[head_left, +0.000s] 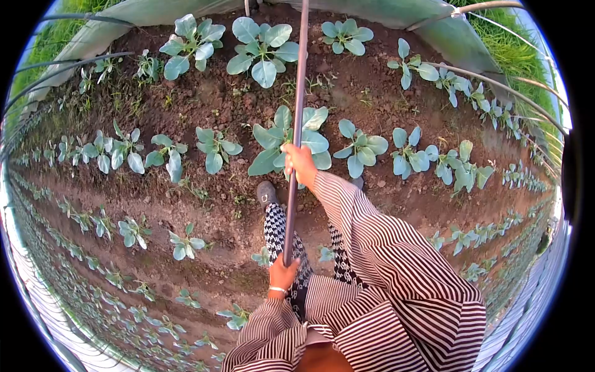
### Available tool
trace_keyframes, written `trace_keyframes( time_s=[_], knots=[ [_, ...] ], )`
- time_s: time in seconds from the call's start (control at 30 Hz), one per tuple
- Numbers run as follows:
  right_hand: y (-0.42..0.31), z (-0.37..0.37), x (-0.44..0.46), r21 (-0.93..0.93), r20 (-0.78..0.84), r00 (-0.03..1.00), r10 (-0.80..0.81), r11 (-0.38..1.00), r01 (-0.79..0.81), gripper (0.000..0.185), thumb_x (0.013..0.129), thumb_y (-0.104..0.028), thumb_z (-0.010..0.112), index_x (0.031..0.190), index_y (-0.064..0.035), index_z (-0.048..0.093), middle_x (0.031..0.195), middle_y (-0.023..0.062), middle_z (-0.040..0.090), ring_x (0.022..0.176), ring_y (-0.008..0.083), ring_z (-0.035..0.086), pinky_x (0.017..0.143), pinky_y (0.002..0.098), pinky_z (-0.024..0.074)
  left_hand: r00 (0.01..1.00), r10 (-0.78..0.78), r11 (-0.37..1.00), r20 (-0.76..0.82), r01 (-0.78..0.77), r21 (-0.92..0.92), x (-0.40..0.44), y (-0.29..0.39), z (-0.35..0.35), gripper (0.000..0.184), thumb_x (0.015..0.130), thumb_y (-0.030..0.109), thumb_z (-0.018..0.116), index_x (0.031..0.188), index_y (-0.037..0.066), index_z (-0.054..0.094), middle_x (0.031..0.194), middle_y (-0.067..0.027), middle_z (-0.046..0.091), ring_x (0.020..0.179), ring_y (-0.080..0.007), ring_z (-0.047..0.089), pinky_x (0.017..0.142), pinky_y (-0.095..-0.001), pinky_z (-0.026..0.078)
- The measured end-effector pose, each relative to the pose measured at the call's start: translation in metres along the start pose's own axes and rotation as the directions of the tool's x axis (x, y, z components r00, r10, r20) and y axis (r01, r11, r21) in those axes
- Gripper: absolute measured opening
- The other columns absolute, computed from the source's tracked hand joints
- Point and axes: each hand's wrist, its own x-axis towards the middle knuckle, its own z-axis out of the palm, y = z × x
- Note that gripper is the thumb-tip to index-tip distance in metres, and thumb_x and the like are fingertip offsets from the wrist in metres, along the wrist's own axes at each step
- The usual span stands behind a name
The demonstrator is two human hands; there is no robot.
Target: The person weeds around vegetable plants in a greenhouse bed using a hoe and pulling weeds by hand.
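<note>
A long brown pole (300, 80) runs from near my lap up past the top of the view, so its far end is hidden. Its lower end is wrapped by my left hand (283, 274), which has a light band at the wrist. Further up, my right hand (300, 164) grips the same pole with closed fingers. Beneath the right hand grows a broad-leaved green plant (266, 161), partly covered by hand and pole. My grey shoe (266, 193) stands on the soil just below that plant.
Rows of leafy plants cross the brown soil (186, 217), including a large plant (263, 49) at the top and another (359, 149) right of my hand. Plastic sheeting (372, 15) and curved hoops (508, 90) border the bed, with grass (527, 56) outside.
</note>
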Motion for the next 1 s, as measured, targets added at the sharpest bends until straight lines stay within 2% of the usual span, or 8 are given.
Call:
trace_keyframes(
  time_s=[0.1, 0.33, 0.53, 0.67, 0.73, 0.8, 0.87, 1.0],
  knots=[
    [-0.017, 0.000, 0.044, -0.002, 0.005, 0.999, 0.041, 0.999, -0.040, 0.020, 0.075, -0.012, 0.062, 0.064, -0.0074, 0.046, 0.047, -0.0003, 0.038, 0.033, 0.0100, 0.035, 0.031, 0.0264, 0.0314, 0.995, 0.000, 0.994, -0.099, 0.010, 0.107, 0.024, 0.043, 0.004, 0.033, 0.077, 0.025, 0.067, 0.094, 0.000, 0.053, 0.075, -0.0202, 0.063, 0.072, -0.0357, 0.064, 0.063, -0.0419, 0.048],
    [0.049, -0.034, -0.025, -0.089, -0.115, 0.980, 0.164, 0.981, -0.175, 0.018, 0.073, -0.009, 0.061, 0.062, -0.0026, 0.049, 0.043, 0.0057, 0.040, 0.030, 0.0174, 0.040, 0.028, 0.0333, 0.0325, 0.986, -0.152, 0.976, 0.075, 0.138, 0.168, -0.080, 0.046, -0.026, 0.037, 0.074, 0.032, 0.069, 0.090, 0.001, 0.058, 0.071, -0.0215, 0.062, 0.069, -0.0361, 0.063, 0.062, -0.0409, 0.048],
    [0.034, -0.022, -0.039, 0.133, 0.044, 0.969, 0.242, 0.960, -0.246, 0.015, 0.079, -0.016, 0.058, 0.076, -0.0030, 0.049, 0.047, -0.0049, 0.033, 0.034, 0.0072, 0.034, 0.032, 0.0269, 0.0311, 0.985, -0.036, 0.961, -0.169, 0.081, 0.266, -0.067, -0.004, -0.018, 0.032, 0.076, 0.030, 0.068, 0.081, 0.004, 0.052, 0.065, -0.0217, 0.058, 0.065, -0.0405, 0.060, 0.057, -0.0457, 0.046],
    [-0.014, -0.010, 0.015, -0.055, -0.039, 0.999, 0.009, 0.998, -0.011, 0.016, 0.076, -0.011, 0.059, 0.066, -0.0025, 0.049, 0.047, -0.0006, 0.039, 0.033, 0.0115, 0.039, 0.031, 0.0291, 0.0326, 0.995, 0.011, 0.994, -0.103, 0.000, 0.105, 0.015, 0.019, 0.009, 0.032, 0.078, 0.028, 0.066, 0.083, 0.002, 0.050, 0.064, -0.0200, 0.058, 0.060, -0.0379, 0.060, 0.054, -0.0439, 0.045],
    [-0.017, -0.023, 0.055, -0.187, -0.079, 0.996, -0.044, 0.982, 0.029, 0.019, 0.076, -0.012, 0.059, 0.063, -0.0042, 0.048, 0.046, 0.0001, 0.040, 0.034, 0.0127, 0.040, 0.031, 0.0295, 0.0329, 0.998, -0.016, 0.987, -0.060, 0.026, 0.161, 0.031, 0.036, 0.026, 0.033, 0.078, 0.028, 0.068, 0.087, 0.001, 0.051, 0.064, -0.0174, 0.058, 0.056, -0.0316, 0.059, 0.054, -0.0404, 0.046],
    [-0.008, -0.037, 0.051, -0.278, -0.146, 0.989, 0.018, 0.959, -0.058, 0.018, 0.076, -0.009, 0.060, 0.064, -0.0036, 0.048, 0.046, 0.0024, 0.041, 0.034, 0.0144, 0.041, 0.031, 0.0299, 0.0328, 0.968, -0.159, 0.987, 0.194, 0.157, 0.028, -0.002, 0.086, 0.010, 0.037, 0.080, 0.027, 0.062, 0.104, 0.000, 0.054, 0.074, -0.0218, 0.063, 0.065, -0.0373, 0.063, 0.060, -0.0443, 0.051],
    [0.034, -0.044, 0.013, -0.299, -0.226, 0.969, 0.100, 0.940, -0.167, 0.017, 0.076, -0.008, 0.060, 0.065, -0.0034, 0.049, 0.047, 0.0030, 0.042, 0.033, 0.0145, 0.041, 0.032, 0.0299, 0.0329, 0.985, -0.081, 0.995, 0.151, 0.070, 0.075, -0.043, 0.040, 0.010, 0.041, 0.076, 0.029, 0.067, 0.104, 0.001, 0.057, 0.078, -0.0197, 0.064, 0.069, -0.0344, 0.064, 0.065, -0.0406, 0.051],
    [0.051, -0.009, -0.037, -0.043, -0.129, 0.963, 0.237, 0.969, -0.244, 0.015, 0.075, -0.008, 0.061, 0.067, -0.0041, 0.049, 0.048, 0.0011, 0.041, 0.034, 0.0116, 0.038, 0.031, 0.0302, 0.0326, 0.993, -0.119, 0.972, 0.006, 0.115, 0.205, -0.081, 0.024, -0.044, 0.036, 0.074, 0.031, 0.067, 0.093, 0.002, 0.060, 0.077, -0.0222, 0.063, 0.075, -0.0375, 0.063, 0.066, -0.0424, 0.049]
  ],
)
